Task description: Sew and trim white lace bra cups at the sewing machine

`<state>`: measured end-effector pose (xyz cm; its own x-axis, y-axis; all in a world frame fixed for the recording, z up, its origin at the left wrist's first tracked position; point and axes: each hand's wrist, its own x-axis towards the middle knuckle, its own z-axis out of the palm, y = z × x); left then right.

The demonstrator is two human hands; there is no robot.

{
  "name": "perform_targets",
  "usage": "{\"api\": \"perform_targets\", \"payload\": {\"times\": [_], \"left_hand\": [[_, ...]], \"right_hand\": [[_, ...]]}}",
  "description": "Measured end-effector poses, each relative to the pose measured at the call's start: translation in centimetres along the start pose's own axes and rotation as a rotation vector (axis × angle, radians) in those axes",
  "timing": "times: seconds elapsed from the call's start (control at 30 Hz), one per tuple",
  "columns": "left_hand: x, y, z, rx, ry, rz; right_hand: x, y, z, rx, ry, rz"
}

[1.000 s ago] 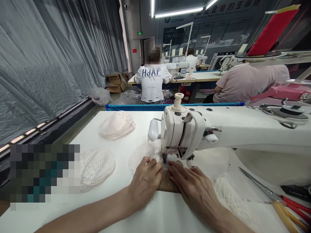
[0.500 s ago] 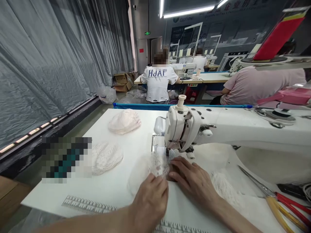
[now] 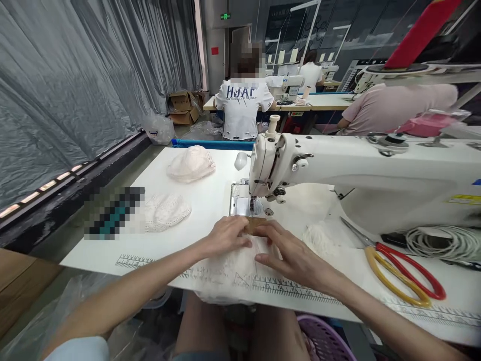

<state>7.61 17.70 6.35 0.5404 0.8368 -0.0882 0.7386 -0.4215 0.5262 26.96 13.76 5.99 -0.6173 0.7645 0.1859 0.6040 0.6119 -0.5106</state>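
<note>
A sheer white lace fabric piece lies in front of the sewing machine and hangs over the table's front edge. My left hand has its fingers curled on the upper part of the lace. Beside it, my right hand rests over the fabric with fingers bent and thumb spread apart. Between the fingertips of both hands a flat brown patch shows; its kind I cannot tell. Just beyond is the presser foot, with no lace visible under it.
Two lace cup-shaped pieces, one pinkish and one white, lie at the left. Scissors with red and yellow handles and a coiled cable are on the right. A printed ruler runs along the front edge. Co-workers sit ahead.
The lace has come away from the presser foot toward me and now drapes over the front edge. Both hands have shifted with it, and the view has tilted downward.
</note>
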Motion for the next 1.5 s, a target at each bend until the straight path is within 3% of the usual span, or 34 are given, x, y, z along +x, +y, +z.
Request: {"api": "perform_targets", "payload": {"times": [0.13,0.2,0.27,0.43,0.57,0.67,0.8,0.97,1.3,1.5], "left_hand": [[-1.9,0.6,-0.2,-0.063,0.07,-0.027],[-3.7,1.0,-0.9,-0.184,0.113,-0.018],[-5.6,1.3,-1.6,-0.354,0.105,-0.059],[-10.6,1.9,-1.4,-0.735,0.05,-0.292],[-13.1,2.6,1.7,-0.943,-0.003,-0.389],[-13.9,3.3,4.4,-1.013,-0.109,-0.383],[-14.1,4.0,6.6,-0.989,-0.195,-0.328],[-14.7,3.8,7.3,-0.916,-0.178,-0.269],[-15.2,3.7,7.8,-0.882,-0.177,-0.325],[-15.1,3.5,8.3,-0.848,-0.144,-0.286]], "right_hand": [[-1.1,-1.5,2.0,-0.002,0.108,0.099],[-1.0,-2.2,3.1,0.083,0.186,0.17],[-0.7,-3.0,3.7,0.256,0.166,0.217],[-1.8,-5.2,2.7,0.729,-0.167,0.201],[-5.0,-5.9,2.2,0.902,-0.444,0.21],[-7.4,-6.1,2.7,0.911,-0.536,0.246],[-9.6,-6.9,4.5,0.806,-0.402,0.271],[-10.8,-7.2,7.2,0.821,-0.219,0.37],[-11.5,-6.8,7.9,0.72,-0.081,0.312],[-11.3,-7.0,8.1,0.616,-0.127,0.292]]}}
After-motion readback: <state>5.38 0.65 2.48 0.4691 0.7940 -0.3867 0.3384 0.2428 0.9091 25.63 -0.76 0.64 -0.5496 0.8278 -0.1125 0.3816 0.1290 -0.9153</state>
